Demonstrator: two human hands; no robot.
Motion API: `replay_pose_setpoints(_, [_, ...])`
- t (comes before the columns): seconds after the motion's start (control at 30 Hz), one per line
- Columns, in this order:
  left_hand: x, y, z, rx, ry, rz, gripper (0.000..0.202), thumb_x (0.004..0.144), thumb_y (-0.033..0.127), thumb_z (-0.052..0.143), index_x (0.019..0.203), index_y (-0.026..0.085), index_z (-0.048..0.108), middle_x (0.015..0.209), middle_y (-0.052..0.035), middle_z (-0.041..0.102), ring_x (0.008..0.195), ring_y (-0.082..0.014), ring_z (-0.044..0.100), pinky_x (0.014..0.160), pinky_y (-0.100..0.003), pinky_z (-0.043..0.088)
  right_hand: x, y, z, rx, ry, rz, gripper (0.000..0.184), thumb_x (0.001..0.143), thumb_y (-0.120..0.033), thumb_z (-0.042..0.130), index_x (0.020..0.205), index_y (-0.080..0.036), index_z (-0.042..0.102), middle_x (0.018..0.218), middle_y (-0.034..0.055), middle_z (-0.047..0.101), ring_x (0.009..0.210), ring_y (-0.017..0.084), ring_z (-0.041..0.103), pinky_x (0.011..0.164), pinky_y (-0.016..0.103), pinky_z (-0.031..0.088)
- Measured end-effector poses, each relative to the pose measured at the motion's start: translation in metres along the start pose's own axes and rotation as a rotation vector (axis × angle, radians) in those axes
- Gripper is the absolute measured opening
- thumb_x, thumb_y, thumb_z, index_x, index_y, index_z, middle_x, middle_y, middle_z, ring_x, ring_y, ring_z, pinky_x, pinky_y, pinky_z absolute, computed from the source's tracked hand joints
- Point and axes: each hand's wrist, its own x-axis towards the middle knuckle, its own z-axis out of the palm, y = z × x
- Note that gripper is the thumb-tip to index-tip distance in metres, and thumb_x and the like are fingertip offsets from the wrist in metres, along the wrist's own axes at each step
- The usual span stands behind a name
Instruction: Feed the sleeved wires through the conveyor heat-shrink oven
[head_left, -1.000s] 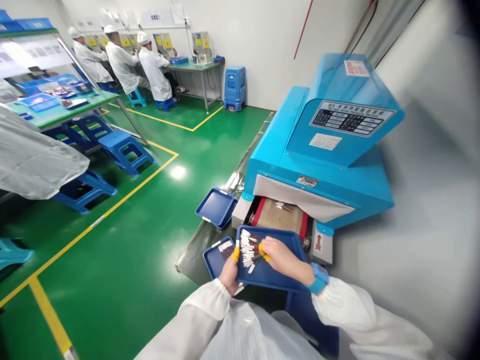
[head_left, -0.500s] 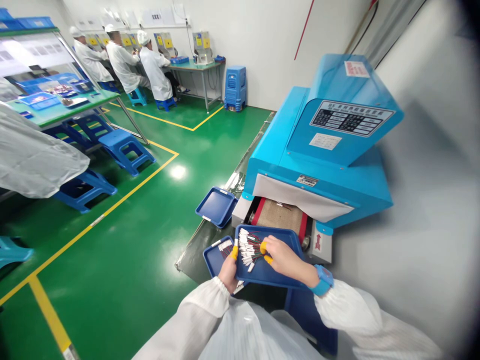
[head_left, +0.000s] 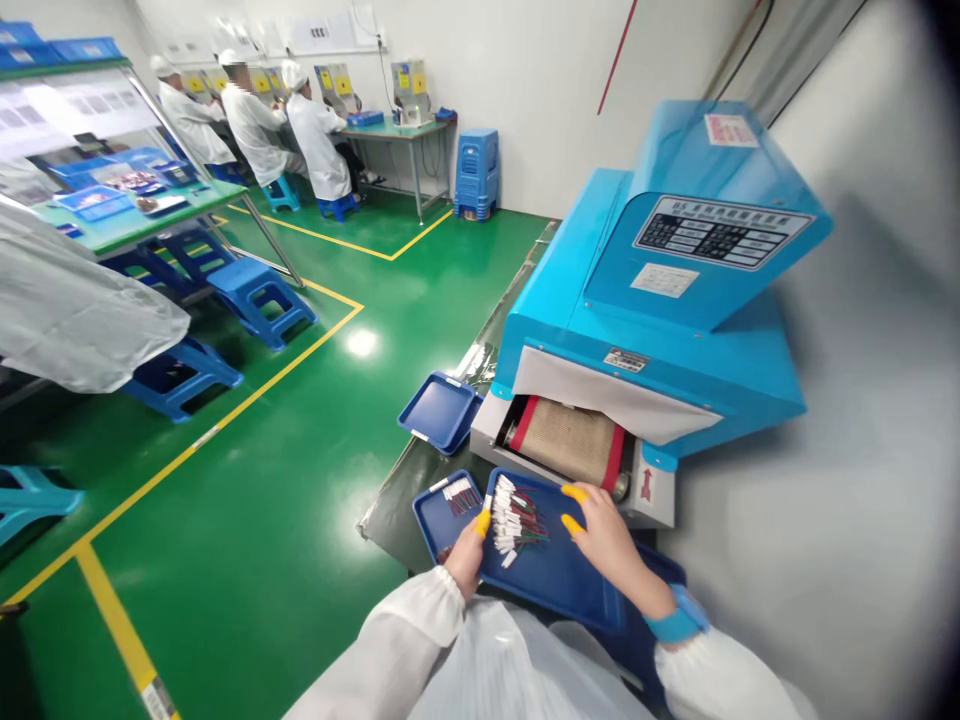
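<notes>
My left hand [head_left: 468, 556] is closed on the left edge of a dark blue tray [head_left: 559, 577], its yellow-covered thumb over the rim. A pile of short wires with white connectors [head_left: 511, 518] lies at the tray's left side, their dark red and green ends pointing right. My right hand [head_left: 606, 540] is over the tray's right part, thumb and forefinger apart in yellow finger covers, holding nothing; a blue band circles that wrist. Just beyond is the woven conveyor belt [head_left: 570, 440] with red edges. A second blue tray [head_left: 435, 527] on the left holds more wires with white connectors.
A blue machine [head_left: 570, 290] with a white flap curtain stands over the belt. Two stacked blue trays [head_left: 439, 410] lie on the dark tabletop [head_left: 397, 500]. Blue stools [head_left: 262, 300] stand left on the green floor. Several co-workers in white sit along the far bench.
My right hand has moved right, off the wires, with fingers spreading. The tray has come lower and nearer to me. The wires seen on the belt near the curtain have gone mostly out of sight.
</notes>
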Motion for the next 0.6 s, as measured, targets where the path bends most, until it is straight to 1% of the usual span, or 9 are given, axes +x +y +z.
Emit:
replay_pose_setpoints(0.07, [0.003, -0.006, -0.005, 0.047, -0.019, -0.023, 0.055, 0.073, 0.050, 0.057, 0.113, 0.013, 0.055, 0.103, -0.0135, 0.067, 0.094, -0.0259, 0.063, 0.088, -0.041, 0.047, -0.013, 0.023, 0.006, 0.010, -0.021, 0.075, 0.034, 0.073, -0.019, 0.050, 0.106, -0.013, 0.057, 0.108, 0.0138, 0.058, 0.105, 0.026, 0.051, 0.093, 0.042, 0.040])
replay_pose_setpoints(0.13, [0.005, -0.010, -0.008, 0.105, -0.030, -0.029, 0.052, 0.072, 0.049, 0.059, 0.110, 0.013, 0.057, 0.100, -0.0123, 0.068, 0.095, -0.0260, 0.063, 0.089, -0.040, 0.047, -0.024, 0.043, 0.008, 0.058, -0.108, 0.186, 0.034, 0.072, -0.021, 0.050, 0.104, -0.013, 0.059, 0.104, 0.0137, 0.062, 0.102, 0.025, 0.055, 0.092, 0.041, 0.042])
replay_pose_setpoints(0.23, [0.008, -0.014, -0.010, 0.169, -0.030, -0.033, 0.045, 0.071, 0.045, 0.061, 0.104, 0.013, 0.060, 0.096, -0.0114, 0.069, 0.095, -0.0251, 0.063, 0.090, -0.039, 0.046, -0.035, 0.062, 0.005, 0.157, -0.205, 0.386, 0.034, 0.073, -0.024, 0.049, 0.104, -0.012, 0.060, 0.099, 0.0131, 0.065, 0.095, 0.023, 0.060, 0.086, 0.035, 0.047])
replay_pose_setpoints(0.3, [0.008, -0.015, -0.010, 0.178, -0.023, -0.062, 0.044, 0.072, 0.044, 0.060, 0.102, 0.012, 0.061, 0.096, -0.0118, 0.069, 0.095, -0.0254, 0.063, 0.090, -0.038, 0.046, -0.040, 0.068, 0.002, 0.221, -0.246, 0.467, 0.037, 0.073, -0.027, 0.050, 0.105, -0.012, 0.060, 0.101, 0.0133, 0.065, 0.092, 0.022, 0.062, 0.080, 0.032, 0.049])
replay_pose_setpoints(0.37, [0.009, -0.014, -0.010, 0.164, -0.027, -0.101, 0.044, 0.073, 0.044, 0.059, 0.103, 0.013, 0.062, 0.099, -0.0121, 0.069, 0.097, -0.0257, 0.062, 0.089, -0.038, 0.046, -0.044, 0.071, 0.002, 0.272, -0.309, 0.488, 0.036, 0.071, -0.027, 0.050, 0.101, -0.012, 0.062, 0.101, 0.0131, 0.065, 0.088, 0.022, 0.063, 0.076, 0.030, 0.049])
replay_pose_setpoints(0.47, [0.015, -0.012, -0.013, 0.159, -0.030, -0.117, 0.043, 0.072, 0.043, 0.061, 0.103, 0.013, 0.062, 0.102, -0.0120, 0.068, 0.098, -0.0248, 0.061, 0.089, -0.036, 0.046, -0.048, 0.073, 0.010, 0.341, -0.388, 0.497, 0.029, 0.069, -0.025, 0.049, 0.089, -0.012, 0.066, 0.090, 0.0114, 0.068, 0.080, 0.022, 0.063, 0.069, 0.029, 0.049])
replay_pose_setpoints(0.53, [0.024, -0.009, -0.020, 0.180, 0.019, -0.097, 0.042, 0.071, 0.042, 0.062, 0.099, 0.011, 0.063, 0.098, -0.0124, 0.069, 0.093, -0.0241, 0.063, 0.087, -0.034, 0.047, -0.050, 0.075, 0.020, 0.417, -0.396, 0.518, 0.026, 0.066, -0.024, 0.050, 0.083, -0.012, 0.066, 0.083, 0.0095, 0.069, 0.077, 0.022, 0.062, 0.066, 0.029, 0.048])
replay_pose_setpoints(0.6, [0.036, -0.005, -0.030, 0.200, 0.099, -0.072, 0.041, 0.072, 0.043, 0.060, 0.097, 0.011, 0.064, 0.093, -0.0116, 0.069, 0.088, -0.0230, 0.064, 0.081, -0.033, 0.049, -0.050, 0.075, 0.031, 0.515, -0.400, 0.557, 0.025, 0.064, -0.025, 0.052, 0.080, -0.011, 0.066, 0.079, 0.0075, 0.068, 0.074, 0.020, 0.061, 0.064, 0.028, 0.047])
